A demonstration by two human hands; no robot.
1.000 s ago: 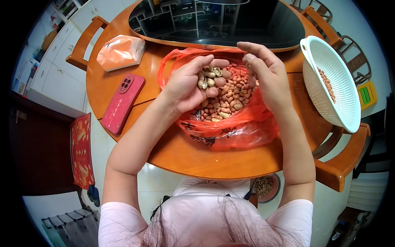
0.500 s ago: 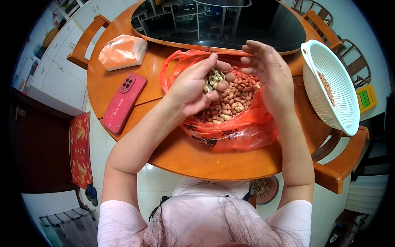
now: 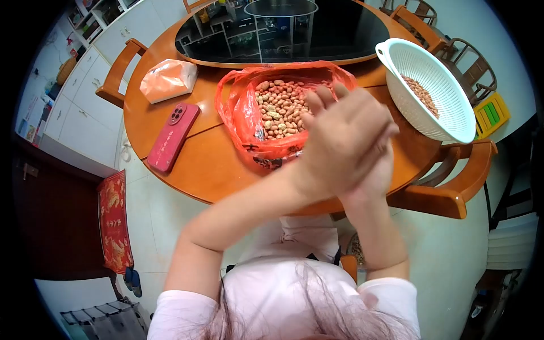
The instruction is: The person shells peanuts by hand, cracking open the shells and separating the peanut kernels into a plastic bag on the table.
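My left hand (image 3: pixel 340 141) lies over my right hand (image 3: pixel 377 170), palm against palm, above the right part of the red plastic bag (image 3: pixel 232 122). Both are slightly blurred. The left hand's palm faces away from view, and whatever lies between the two palms is hidden. Only the edge and wrist of the right hand show; its fingers are mostly covered. Inside the open bag are many peanuts (image 3: pixel 280 107), most in reddish skins and a few in pale shells.
A pink phone (image 3: pixel 173 139) and an orange tissue pack (image 3: pixel 169 81) lie on the wooden table (image 3: pixel 195 175) at left. The black glass turntable (image 3: pixel 283 39) is behind the bag. At right, a white colander (image 3: pixel 430 68) holds peanuts; a bowl (image 3: pixel 356 249) sits below.
My left hand has moved right and turned over onto my right hand, which has come lower. The shells seen in the left hand are now hidden. The view has shifted.
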